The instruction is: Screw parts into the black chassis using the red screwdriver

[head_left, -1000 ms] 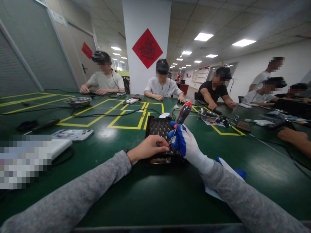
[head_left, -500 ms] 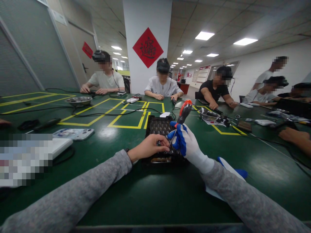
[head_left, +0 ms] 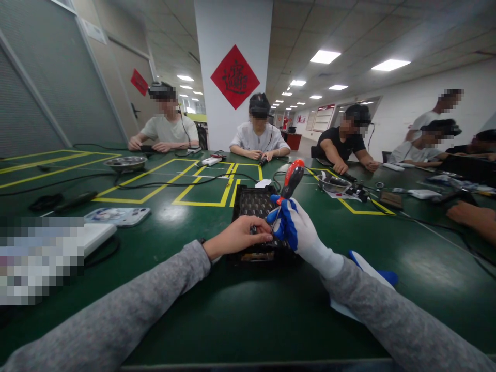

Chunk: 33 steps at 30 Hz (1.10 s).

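In the head view, a screwdriver [head_left: 293, 178] with a red and black handle leans in my right hand [head_left: 304, 230], which wears a white and blue glove. Its shaft points down and to the left, into a black tray-like case [head_left: 256, 198] that has rows of small compartments or bumps inside. My bare left hand [head_left: 238, 236] is over the near part of the case, fingertips pinched beside the screwdriver's lower end. Whatever is between those fingertips is hidden, and the tip itself cannot be seen clearly.
Right of my forearm lies another white and blue glove [head_left: 374, 271]. A phone [head_left: 118, 216] and a white box-like thing [head_left: 103, 232] are at left. Metal bowls [head_left: 126, 164], black cables and yellow tape marks are farther back. Several people sit around the green table [head_left: 186, 315].
My hands, the screwdriver and the case hold nearly the same pose. The view has shifted slightly. Across the table, a person's hands have come closer together.
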Tool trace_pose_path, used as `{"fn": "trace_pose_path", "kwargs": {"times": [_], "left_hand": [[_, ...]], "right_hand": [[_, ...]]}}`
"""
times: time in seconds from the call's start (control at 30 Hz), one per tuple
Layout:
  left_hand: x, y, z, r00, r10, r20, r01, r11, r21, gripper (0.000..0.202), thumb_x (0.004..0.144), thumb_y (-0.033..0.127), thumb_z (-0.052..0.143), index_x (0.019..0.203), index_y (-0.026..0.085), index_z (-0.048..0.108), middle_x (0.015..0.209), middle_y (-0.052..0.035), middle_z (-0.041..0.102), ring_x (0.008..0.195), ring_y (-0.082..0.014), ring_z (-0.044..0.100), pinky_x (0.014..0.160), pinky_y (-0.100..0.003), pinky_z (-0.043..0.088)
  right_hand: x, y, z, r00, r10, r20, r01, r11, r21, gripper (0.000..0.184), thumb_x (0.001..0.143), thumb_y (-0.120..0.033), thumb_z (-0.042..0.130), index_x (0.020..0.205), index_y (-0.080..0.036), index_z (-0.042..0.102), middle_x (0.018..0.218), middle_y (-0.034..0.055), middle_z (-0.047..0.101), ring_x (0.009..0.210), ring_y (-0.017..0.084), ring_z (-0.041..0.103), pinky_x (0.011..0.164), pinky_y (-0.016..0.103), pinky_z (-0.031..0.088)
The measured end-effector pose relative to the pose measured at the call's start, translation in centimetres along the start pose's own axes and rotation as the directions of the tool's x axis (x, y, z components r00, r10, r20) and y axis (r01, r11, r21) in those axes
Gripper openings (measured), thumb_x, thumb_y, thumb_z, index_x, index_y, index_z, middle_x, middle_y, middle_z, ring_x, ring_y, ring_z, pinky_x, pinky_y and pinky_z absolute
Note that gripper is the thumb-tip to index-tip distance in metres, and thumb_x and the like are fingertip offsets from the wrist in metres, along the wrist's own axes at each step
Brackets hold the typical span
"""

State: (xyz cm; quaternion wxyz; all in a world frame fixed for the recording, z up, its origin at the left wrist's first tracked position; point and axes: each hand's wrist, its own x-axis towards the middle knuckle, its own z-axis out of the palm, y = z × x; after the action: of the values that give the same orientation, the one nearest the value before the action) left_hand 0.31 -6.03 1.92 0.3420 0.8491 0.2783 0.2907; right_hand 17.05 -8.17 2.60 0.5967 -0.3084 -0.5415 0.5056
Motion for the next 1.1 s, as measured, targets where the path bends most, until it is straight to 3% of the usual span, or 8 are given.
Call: {"fn": "trace_pose_path", "kwargs": {"times": [0.1, 0.37, 0.67, 0.93, 1.1], "left_hand": [[0.03, -0.22, 0.03, 1.0, -0.019, -0.006, 0.019, 1.0, -0.014, 0.024, 0.076, 0.035, 0.061, 0.084, 0.012, 0.063, 0.079, -0.0029, 0.065, 0.073, -0.013, 0.059, 0.07, -0.024, 0.045], [-0.12, -0.24, -0.25, 0.996, 0.084, 0.029, -0.085, 0.995, 0.05, 0.022, 0.082, 0.029, 0.053, 0.089, 0.013, 0.066, 0.088, -0.0046, 0.067, 0.08, -0.013, 0.059, 0.077, -0.023, 0.044], [0.12, 0.02, -0.05, 1.0, 0.009, 0.014, -0.009, 1.0, 0.006, 0.023, 0.078, 0.031, 0.058, 0.089, 0.012, 0.064, 0.082, -0.0033, 0.065, 0.075, -0.0125, 0.058, 0.073, -0.023, 0.045], [-0.09, -0.16, -0.31, 0.997, 0.06, 0.042, -0.059, 0.998, -0.021, 0.019, 0.081, 0.026, 0.055, 0.086, 0.012, 0.065, 0.084, -0.0033, 0.067, 0.078, -0.0128, 0.059, 0.075, -0.023, 0.044], [0.01, 0.01, -0.03, 1.0, 0.008, 0.017, -0.008, 1.0, 0.001, 0.024, 0.078, 0.034, 0.058, 0.087, 0.012, 0.064, 0.082, -0.0029, 0.066, 0.074, -0.0129, 0.059, 0.072, -0.023, 0.045]], "right_hand": [[-0.01, 0.04, -0.04, 1.0, -0.003, 0.005, 0.003, 1.0, -0.017, 0.037, 0.083, -0.046, 0.048, 0.108, -0.02, 0.053, 0.068, -0.0009, 0.062, 0.046, 0.007, 0.053, 0.043, 0.018, 0.042], [0.16, 0.04, -0.16, 1.0, 0.016, 0.011, -0.015, 1.0, -0.007, 0.04, 0.082, -0.048, 0.048, 0.112, -0.022, 0.05, 0.066, -0.0017, 0.062, 0.041, 0.007, 0.051, 0.039, 0.019, 0.042], [-0.12, -0.38, 0.11, 1.0, -0.003, 0.028, 0.003, 1.0, -0.023, 0.038, 0.082, -0.046, 0.049, 0.111, -0.022, 0.049, 0.068, -0.0021, 0.061, 0.044, 0.007, 0.051, 0.041, 0.018, 0.041], [0.18, -0.03, -0.22, 0.997, 0.051, 0.062, -0.051, 0.999, 0.0, 0.042, 0.083, -0.048, 0.045, 0.114, -0.02, 0.049, 0.069, -0.0003, 0.062, 0.042, 0.008, 0.052, 0.039, 0.019, 0.042], [0.03, -0.11, -0.11, 0.999, 0.024, 0.029, -0.025, 1.0, 0.014, 0.041, 0.082, -0.047, 0.048, 0.113, -0.021, 0.05, 0.068, -0.001, 0.063, 0.043, 0.007, 0.051, 0.041, 0.018, 0.042]]}}
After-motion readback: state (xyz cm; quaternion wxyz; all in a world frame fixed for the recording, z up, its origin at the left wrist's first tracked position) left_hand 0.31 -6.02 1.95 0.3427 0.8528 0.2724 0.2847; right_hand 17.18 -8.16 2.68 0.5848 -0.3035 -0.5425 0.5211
